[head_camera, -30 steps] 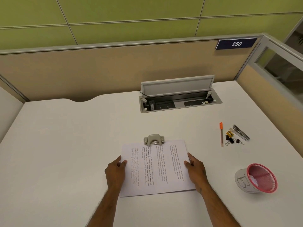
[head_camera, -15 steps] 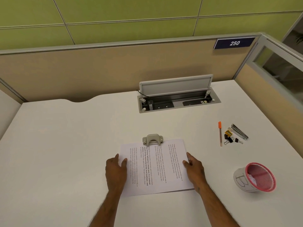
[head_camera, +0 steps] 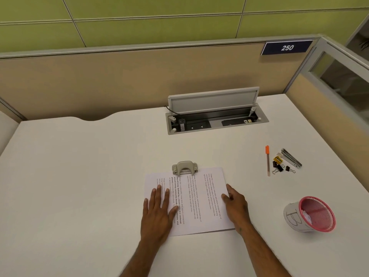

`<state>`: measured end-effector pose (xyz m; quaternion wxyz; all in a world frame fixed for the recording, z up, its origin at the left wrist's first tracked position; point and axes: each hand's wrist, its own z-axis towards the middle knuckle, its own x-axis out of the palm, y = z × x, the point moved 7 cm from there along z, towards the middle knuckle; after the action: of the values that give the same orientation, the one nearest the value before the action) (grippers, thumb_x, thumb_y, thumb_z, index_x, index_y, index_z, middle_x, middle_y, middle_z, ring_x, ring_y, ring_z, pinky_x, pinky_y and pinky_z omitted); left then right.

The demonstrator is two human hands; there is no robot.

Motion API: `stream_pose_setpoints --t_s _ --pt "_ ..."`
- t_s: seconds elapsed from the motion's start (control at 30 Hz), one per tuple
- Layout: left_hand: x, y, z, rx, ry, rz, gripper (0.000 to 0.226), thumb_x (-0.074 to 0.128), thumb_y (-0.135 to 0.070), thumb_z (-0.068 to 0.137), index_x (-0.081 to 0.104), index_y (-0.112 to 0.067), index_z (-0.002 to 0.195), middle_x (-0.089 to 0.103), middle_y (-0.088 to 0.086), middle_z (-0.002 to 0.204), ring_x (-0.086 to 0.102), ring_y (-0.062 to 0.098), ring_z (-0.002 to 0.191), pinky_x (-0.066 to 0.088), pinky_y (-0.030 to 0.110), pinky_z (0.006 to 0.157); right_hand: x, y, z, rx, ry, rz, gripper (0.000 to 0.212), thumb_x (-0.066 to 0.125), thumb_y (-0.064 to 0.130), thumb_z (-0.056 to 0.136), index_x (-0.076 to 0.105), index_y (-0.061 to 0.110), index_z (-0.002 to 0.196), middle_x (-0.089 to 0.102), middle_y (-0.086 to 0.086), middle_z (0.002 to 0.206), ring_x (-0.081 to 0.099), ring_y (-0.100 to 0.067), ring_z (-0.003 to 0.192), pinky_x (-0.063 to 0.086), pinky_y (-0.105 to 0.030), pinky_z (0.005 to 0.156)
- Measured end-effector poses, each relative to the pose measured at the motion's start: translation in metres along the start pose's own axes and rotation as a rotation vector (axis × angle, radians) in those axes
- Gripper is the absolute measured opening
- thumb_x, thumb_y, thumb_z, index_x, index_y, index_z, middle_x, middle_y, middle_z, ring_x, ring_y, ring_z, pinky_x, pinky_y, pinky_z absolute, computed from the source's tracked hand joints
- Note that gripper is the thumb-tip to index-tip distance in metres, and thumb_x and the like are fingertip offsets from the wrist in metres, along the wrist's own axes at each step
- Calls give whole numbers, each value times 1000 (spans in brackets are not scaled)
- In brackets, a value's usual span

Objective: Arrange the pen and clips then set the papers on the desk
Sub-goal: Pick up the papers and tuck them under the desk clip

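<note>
A stack of printed papers (head_camera: 196,198) lies flat on the white desk (head_camera: 79,176), with a beige hole punch (head_camera: 184,167) at its far edge. My left hand (head_camera: 158,212) rests flat on the left part of the sheets, fingers spread. My right hand (head_camera: 235,204) holds the papers' right edge with curled fingers. To the right lie an orange-capped pen (head_camera: 267,159), several black and yellow binder clips (head_camera: 279,165) and a metal bar clip (head_camera: 291,157), all apart from both hands.
A pink mesh cup (head_camera: 313,214) lies on its side near the right front. An open cable box (head_camera: 215,116) is set into the desk at the back. Beige partition walls enclose the back and right.
My left hand has slid further onto the papers and flattened with its fingers spread. My right hand stays at the right edge. The papers have barely shifted.
</note>
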<state>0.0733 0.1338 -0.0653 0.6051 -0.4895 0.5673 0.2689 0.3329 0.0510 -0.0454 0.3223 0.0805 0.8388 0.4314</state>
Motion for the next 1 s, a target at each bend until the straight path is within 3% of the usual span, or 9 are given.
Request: stream_pose_setpoints --t_s 0.1,0.27,0.37,0.5,0.57,0.7,0.8,0.9,1.0 --pt "0 0 0 -5 -15 8 75 4 -69 91 -4 -29 154 -12 -4 162 -9 17 151 -18 31 117 0 1 0 -12 -12 -24 43 48 16 100 44 17 142 59 -5 135 58 -14 99 52 -35 92" --pt "-2 -2 -1 -10 -26 29 72 9 -66 94 9 -27 155 0 -3 164 2 19 152 -12 33 118 1 -3 2 13 -45 -72 47 50 17 99 40 14 145 54 -8 140 56 -27 122 47 -41 101" --pt "-1 -1 -2 -17 -25 47 70 13 -64 95 10 -28 155 1 -2 164 1 17 151 -10 33 119 -3 -4 -1 -7 -108 -189 51 53 24 97 38 14 145 54 -12 136 56 -26 120 50 -40 98" --pt "1 -1 -1 -25 -11 62 70 15 -64 96 14 -28 155 6 -1 164 7 18 151 -7 35 119 7 34 -9 -310 -259 -481 55 52 30 96 37 11 146 45 -10 144 44 -26 132 44 -37 104" --pt "1 -1 -1 -27 -4 63 69 18 -63 96 16 -27 155 9 -1 164 11 18 151 -4 36 119 38 64 -8 -529 -182 -593 58 49 32 98 32 7 147 37 -13 152 34 -27 141 32 -34 113" --pt "4 1 0 -32 0 67 69 19 -63 96 14 -29 155 10 -1 164 3 14 151 -2 38 120 106 95 3 -717 84 -778 76 30 54 97 -5 14 152 -15 1 159 -17 -16 146 -8 -30 117" --pt "5 1 2 -32 8 45 69 21 -63 96 15 -28 155 12 -1 164 5 15 151 1 39 120 132 100 14 -735 134 -878 85 26 64 93 -7 13 152 -21 -2 158 -19 -19 147 -12 -32 117" --pt "8 4 3 -40 3 54 70 21 -64 95 7 -30 155 8 -2 164 -5 13 151 -1 39 120 143 96 22 -691 138 -913 90 19 70 89 -6 12 152 -18 -4 160 -13 -22 149 -11 -35 119" --pt "9 5 4 -40 3 49 71 23 -64 95 10 -29 155 12 -1 164 -2 15 151 -1 39 120 147 93 22 -676 119 -897 95 7 75 83 -4 11 153 -13 -6 161 -11 -24 149 -8 -39 120"
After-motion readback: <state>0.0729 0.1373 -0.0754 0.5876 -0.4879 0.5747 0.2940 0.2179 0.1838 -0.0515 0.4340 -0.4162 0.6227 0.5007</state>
